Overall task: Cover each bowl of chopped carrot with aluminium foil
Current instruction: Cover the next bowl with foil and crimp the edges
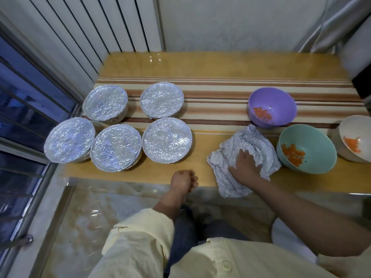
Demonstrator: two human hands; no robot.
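Observation:
Several foil-covered bowls (117, 147) stand grouped on the left of the table. At the right stand three uncovered bowls with chopped carrot: a purple bowl (272, 106), a teal bowl (307, 148) and a white bowl (353, 137) at the frame edge. A crumpled pile of aluminium foil sheets (249, 145) lies near the table's front edge, left of the teal bowl. My right hand (244, 164) rests on the foil with its fingers spread over it. My left hand (183, 180) hovers at the table's front edge with fingers curled, holding nothing.
The wooden table (200, 63) carries a striped cloth runner (216, 97). A window with bars (24, 117) is at the left, a white ribbed panel (96, 27) behind. A white cylindrical object (357, 53) stands at the far right. My legs are under the front edge.

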